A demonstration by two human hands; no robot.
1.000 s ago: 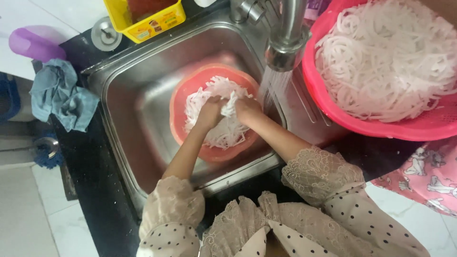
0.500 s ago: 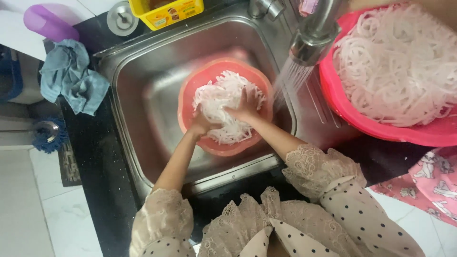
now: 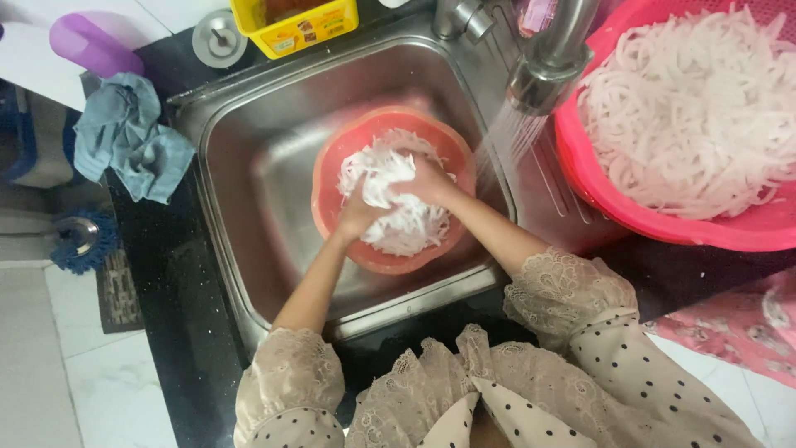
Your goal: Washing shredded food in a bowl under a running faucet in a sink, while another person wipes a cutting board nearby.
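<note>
— What are the hands doing?

— Both are down in the sink (image 3: 249, 141), in the orange bowl (image 3: 332, 178) that sits on its floor. The bowl holds white strips (image 3: 410, 228), long and thin. The left hand (image 3: 358, 217) is at the near-left of the heap, fingers curled around a clump. The right hand (image 3: 427, 184) lies on top of the heap, fingers bent, gripping strips too.

— Is the water on?

— Yes. The tap (image 3: 551, 58) stands over the right side of the sink and a spray falls just to the right of the bowl's rim, beside the right wrist.

— And the rest of the strips?

— A far bigger load fills the pink basket (image 3: 597, 187) on the worktop (image 3: 166, 274) to the right, its edge near the tap.

— What is on the left?

— A crumpled blue cloth (image 3: 124, 137) lies on the worktop beside the sink's left rim. Behind the sink stands a yellow tub (image 3: 294, 29), with a round metal plug (image 3: 218, 37) just left of it and a purple bottle (image 3: 87, 43) further left. A blue scrubber (image 3: 79, 241) lies lower down, off the worktop's edge.
</note>
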